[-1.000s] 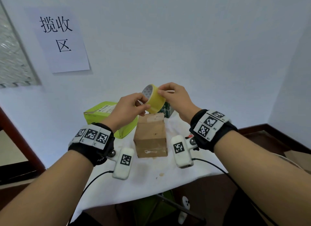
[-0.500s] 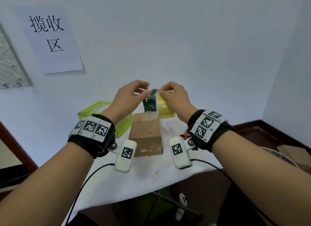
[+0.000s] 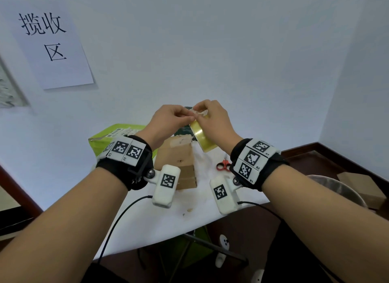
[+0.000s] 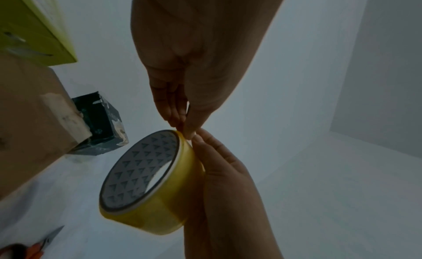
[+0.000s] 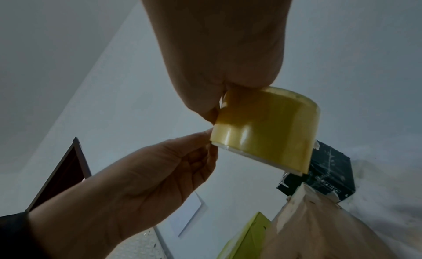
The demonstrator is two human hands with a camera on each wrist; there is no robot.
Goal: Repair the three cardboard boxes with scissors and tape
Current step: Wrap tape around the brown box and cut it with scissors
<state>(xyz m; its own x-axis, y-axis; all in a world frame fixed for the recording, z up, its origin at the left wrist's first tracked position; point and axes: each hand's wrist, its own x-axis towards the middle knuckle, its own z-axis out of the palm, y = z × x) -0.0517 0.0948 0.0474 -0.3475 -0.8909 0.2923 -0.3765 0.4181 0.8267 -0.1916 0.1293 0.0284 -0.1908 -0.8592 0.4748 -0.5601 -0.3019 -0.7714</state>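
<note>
A yellow tape roll (image 3: 202,137) is held in the air above the brown cardboard box (image 3: 178,156). My right hand (image 3: 200,114) grips the roll by its outer band, fingers curled over it. My left hand (image 3: 188,117) pinches at the roll's top rim, thumb and fingers pressed together on the outer layer of tape (image 4: 182,134). In the right wrist view the left hand's fingertips (image 5: 209,136) touch the roll (image 5: 265,133) at its edge. A green box (image 3: 109,137) stands to the left and a dark box (image 3: 185,132) behind. Red-handled scissors (image 3: 223,164) lie on the table to the right.
The white-covered table (image 3: 160,215) stands against a white wall with a paper sign (image 3: 48,44). A round metal bin (image 3: 341,190) and another brown box (image 3: 362,183) sit low on the right. Cables hang from both wrist cameras.
The roll has gone from the left hand's hold to the right hand's and turned edge-on. My left fingers have closed into a pinch at its rim. The scissors now show.
</note>
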